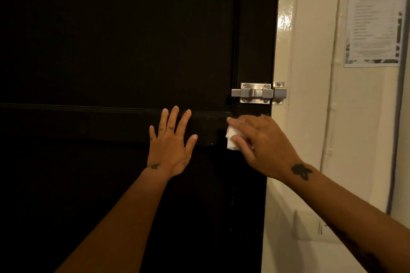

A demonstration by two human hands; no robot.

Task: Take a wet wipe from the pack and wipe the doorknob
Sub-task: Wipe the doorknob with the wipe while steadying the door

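My right hand holds a white wet wipe against the right side of a black door, just below a steel slide bolt. The hand and the wipe cover whatever lies under them, so no doorknob shows. Flat on the door's middle rail rests my left hand, fingers spread and holding nothing. The wipe pack is not in view.
The slide bolt reaches across into its keeper on the cream door frame. A printed paper notice is stuck on the wall at the upper right. A white wall plate sits low on the wall, behind my right forearm.
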